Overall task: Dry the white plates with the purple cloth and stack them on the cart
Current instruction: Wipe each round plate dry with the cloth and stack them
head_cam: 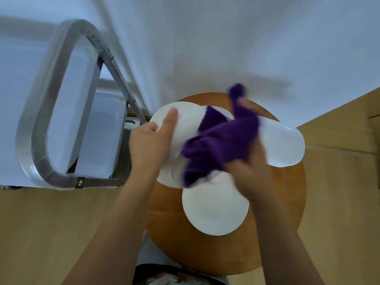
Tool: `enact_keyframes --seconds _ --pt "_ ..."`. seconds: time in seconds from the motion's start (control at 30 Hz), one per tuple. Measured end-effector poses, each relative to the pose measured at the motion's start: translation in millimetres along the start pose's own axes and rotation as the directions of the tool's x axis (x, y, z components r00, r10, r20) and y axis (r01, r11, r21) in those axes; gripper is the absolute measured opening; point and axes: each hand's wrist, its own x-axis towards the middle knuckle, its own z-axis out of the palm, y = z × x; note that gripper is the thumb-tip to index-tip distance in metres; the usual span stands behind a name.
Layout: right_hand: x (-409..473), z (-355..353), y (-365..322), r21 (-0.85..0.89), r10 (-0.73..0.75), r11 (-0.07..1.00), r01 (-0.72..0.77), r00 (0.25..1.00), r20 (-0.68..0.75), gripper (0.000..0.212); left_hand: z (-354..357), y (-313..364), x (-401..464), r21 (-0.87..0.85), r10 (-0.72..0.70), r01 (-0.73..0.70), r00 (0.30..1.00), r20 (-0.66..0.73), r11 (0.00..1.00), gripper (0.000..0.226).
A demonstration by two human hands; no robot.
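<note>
Head view: the left hand [150, 145] grips the left rim of a white plate [185, 120] held above the round table's [283, 233] far-left edge, thumb along its face. The right hand [249, 171] clutches the purple cloth [222, 140] bunched on that plate's right side. Two further plates [216, 210] lie nearer and right. The cart [51, 103] stands left, nearer the left hand.

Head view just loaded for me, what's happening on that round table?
A person is drying a white plate held above the round wooden table. The left hand grips its rim while the right hand rubs the purple cloth over it. Two more plates lie on the table; the cart stands to the left.
</note>
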Motion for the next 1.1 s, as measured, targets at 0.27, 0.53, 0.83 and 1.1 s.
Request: enact_keyframes --seconds 0.27,0.53,0.83,1.1 --pt "46.9 -7.1 7.2 -0.598 -0.289 0.672 0.437 0.898 0.331 0.090 -5.4 0.0 -9.5 -0.187 0.070 -0.056 0.995 0.071 0.981 0.082" --pt "36.1 -11.6 33.7 0.278 0.236 0.945 -0.173 0.949 -0.210 0.096 -6.9 15.5 -10.3 -0.750 -0.296 0.265 0.950 0.097 0.606 0.034" --pt "14.0 16.8 47.8 0.879 0.634 0.395 -0.268 0.772 -0.049 0.085 5.8 6.7 -33.0 -0.511 -0.146 0.311 0.930 0.337 0.801 0.059" --pt "10.6 -21.7 57.6 0.421 0.611 0.655 -0.628 0.768 0.194 0.045 -15.8 -33.1 -5.6 -0.513 -0.194 0.709 0.659 0.727 0.484 0.100"
